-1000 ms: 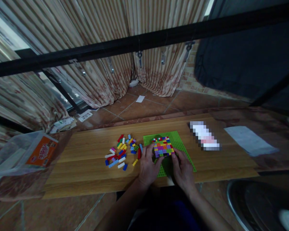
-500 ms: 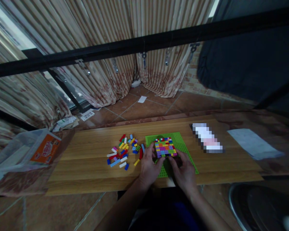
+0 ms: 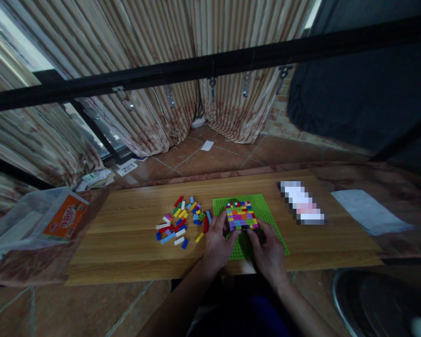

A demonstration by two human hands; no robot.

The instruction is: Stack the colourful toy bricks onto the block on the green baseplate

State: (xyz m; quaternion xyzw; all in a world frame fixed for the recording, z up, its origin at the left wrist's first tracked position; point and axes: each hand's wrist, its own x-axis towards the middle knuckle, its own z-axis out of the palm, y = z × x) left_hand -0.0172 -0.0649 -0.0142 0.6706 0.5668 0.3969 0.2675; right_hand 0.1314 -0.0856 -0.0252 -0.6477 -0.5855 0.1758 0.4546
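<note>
A green baseplate (image 3: 266,210) lies on a wooden board (image 3: 126,243). On it sits a square block of many-coloured bricks (image 3: 241,215). My left hand (image 3: 218,243) rests at the block's left side, its fingers curled against the block's edge. My right hand (image 3: 268,250) lies on the baseplate just below the block, fingers bent toward its lower edge. What the fingertips pinch, if anything, is hidden. A scatter of loose coloured bricks (image 3: 182,220) lies to the left of my left hand.
A clear plastic bag with an orange label (image 3: 65,217) sits at the board's left end. A blurred white object (image 3: 303,203) and a pale sheet (image 3: 370,210) lie to the right. A black bar (image 3: 210,65) crosses overhead. Curtains and tiled floor lie beyond.
My right hand has slid a little to the left under the block, closer to my left hand. The view has shifted slightly; the bricks and baseplate stay put.
</note>
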